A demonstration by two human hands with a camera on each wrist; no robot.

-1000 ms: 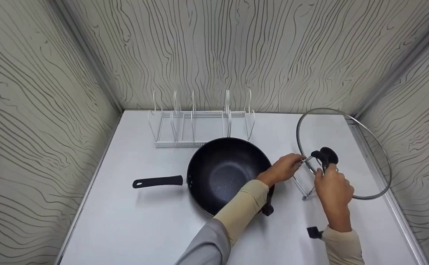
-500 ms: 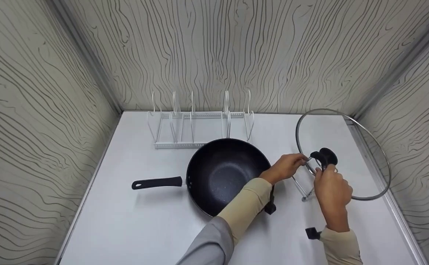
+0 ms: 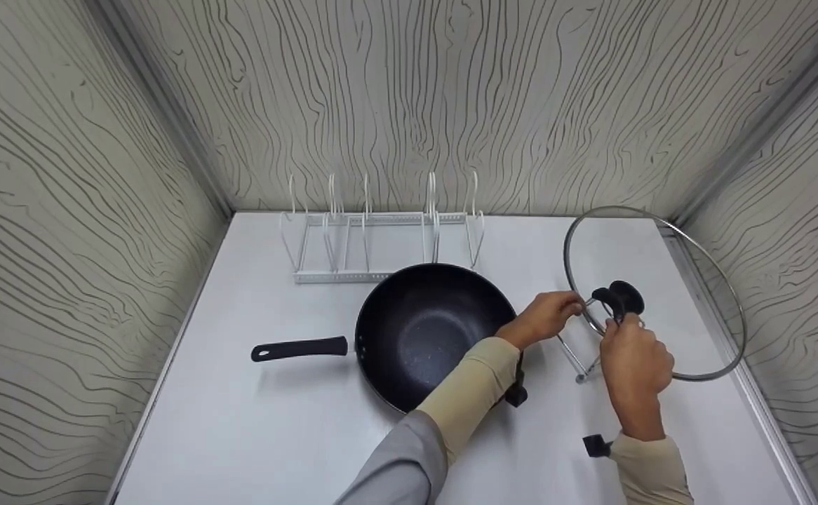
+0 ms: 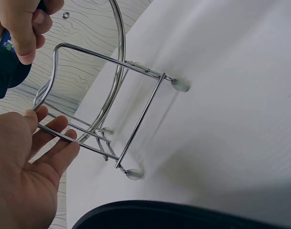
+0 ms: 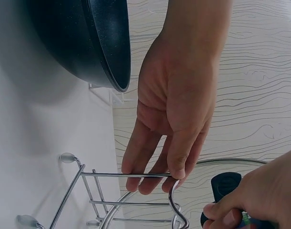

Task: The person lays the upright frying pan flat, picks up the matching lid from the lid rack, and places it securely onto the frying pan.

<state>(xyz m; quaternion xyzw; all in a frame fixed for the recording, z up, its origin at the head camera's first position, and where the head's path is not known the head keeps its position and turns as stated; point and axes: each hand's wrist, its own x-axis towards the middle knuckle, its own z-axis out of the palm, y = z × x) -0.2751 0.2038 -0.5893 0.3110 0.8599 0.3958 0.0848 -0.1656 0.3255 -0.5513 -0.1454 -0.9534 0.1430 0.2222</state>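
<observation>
My left hand point(image 3: 542, 319) pinches the upper wire of a shiny metal lid stand point(image 4: 143, 119), thumb on one side and fingers on the other. The stand's rounded feet are on the white table. A large glass lid point(image 3: 686, 301) with a metal rim stands tilted, its lower edge between the stand's wires. On the lid's black handle point(image 3: 616, 300), my right hand point(image 3: 635, 361) keeps a grip with curled fingers. In the right wrist view the left hand point(image 5: 178, 100) and the stand point(image 5: 131, 174) both show; part of the handle is hidden by the right hand.
A black wok point(image 3: 437, 337) sits mid-table under the left forearm, its long handle point(image 3: 300, 348) pointing left. Behind it stands a white wire rack point(image 3: 342, 276) with several upright dividers. Patterned walls point(image 3: 409, 105) enclose the table point(image 3: 240, 435) at back and sides.
</observation>
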